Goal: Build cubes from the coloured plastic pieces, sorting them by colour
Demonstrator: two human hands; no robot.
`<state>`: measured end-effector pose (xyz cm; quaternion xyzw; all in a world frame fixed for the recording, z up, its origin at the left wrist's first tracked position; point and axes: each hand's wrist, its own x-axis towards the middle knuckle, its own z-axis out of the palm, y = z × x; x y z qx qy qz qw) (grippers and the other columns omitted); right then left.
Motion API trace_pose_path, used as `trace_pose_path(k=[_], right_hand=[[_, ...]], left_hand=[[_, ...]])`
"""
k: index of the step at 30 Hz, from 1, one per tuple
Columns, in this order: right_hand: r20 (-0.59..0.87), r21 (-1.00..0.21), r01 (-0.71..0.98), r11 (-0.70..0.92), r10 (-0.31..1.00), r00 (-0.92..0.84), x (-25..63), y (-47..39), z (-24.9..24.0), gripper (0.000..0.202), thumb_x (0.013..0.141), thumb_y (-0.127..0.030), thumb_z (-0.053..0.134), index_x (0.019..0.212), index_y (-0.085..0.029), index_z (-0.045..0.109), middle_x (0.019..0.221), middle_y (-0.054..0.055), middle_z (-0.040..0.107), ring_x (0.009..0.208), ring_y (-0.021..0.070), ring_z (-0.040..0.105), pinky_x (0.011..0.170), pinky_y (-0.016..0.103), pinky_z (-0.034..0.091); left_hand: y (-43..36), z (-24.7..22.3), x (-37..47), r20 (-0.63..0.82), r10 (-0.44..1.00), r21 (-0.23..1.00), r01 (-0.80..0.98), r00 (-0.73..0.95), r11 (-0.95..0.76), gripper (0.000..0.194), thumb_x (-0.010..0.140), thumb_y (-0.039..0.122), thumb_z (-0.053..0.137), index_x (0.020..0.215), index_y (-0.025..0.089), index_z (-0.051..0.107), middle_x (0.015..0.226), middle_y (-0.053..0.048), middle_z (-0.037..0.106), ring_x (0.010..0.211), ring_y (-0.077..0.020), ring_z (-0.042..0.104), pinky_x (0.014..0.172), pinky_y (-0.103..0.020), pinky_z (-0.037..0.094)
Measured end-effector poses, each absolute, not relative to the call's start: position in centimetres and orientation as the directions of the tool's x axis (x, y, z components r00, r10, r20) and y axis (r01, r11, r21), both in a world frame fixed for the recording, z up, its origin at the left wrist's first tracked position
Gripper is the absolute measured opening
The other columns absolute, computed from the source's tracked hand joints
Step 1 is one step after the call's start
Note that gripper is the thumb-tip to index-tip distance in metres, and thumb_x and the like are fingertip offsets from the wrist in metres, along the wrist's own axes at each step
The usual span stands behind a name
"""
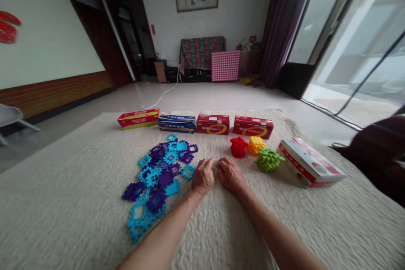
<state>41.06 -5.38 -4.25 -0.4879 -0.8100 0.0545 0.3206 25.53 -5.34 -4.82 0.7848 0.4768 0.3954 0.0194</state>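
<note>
My left hand (204, 176) rests on the cream quilted cloth (218, 228), its fingers curled in and nothing showing in them. Close beside it, with a small gap between, my right hand (232, 175) lies in the same loosely closed way. A spread pile of purple and light-blue interlocking plastic tiles (166, 178) is left of my left hand; one blue tile (187, 172) nearly reaches it. Beyond my right hand are a red block (239, 147), a yellow block (256, 145) and a green block (268, 160), all built from similar toothed tiles.
Along the cloth's far side stand a red-and-yellow box (139, 119), a blue box (176, 124) and two red boxes (212, 125). A larger white-and-red box (310, 162) lies at the right. Past the cloth are a tiled floor, a covered cabinet (202, 52) and a glass door (354, 50).
</note>
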Motion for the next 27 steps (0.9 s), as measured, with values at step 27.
trace_pose_path(k=[27], right_hand=[[0.464, -0.375, 0.762, 0.528, 0.819, -0.339, 41.4, -5.1, -4.4, 0.016, 0.083, -0.01, 0.044, 0.083, -0.019, 0.058, 0.09, 0.008, 0.061, 0.086, 0.0202, 0.056, 0.08, 0.03, 0.042]], left_hand=[[3.5, -2.1, 14.3, 0.076, 0.992, 0.244, 0.966, -0.103, 0.082, 0.048, 0.085, 0.055, 0.044, 0.121, 0.028, 0.06, 0.137, -0.006, 0.051, 0.127, -0.0264, 0.045, 0.106, -0.039, 0.032]])
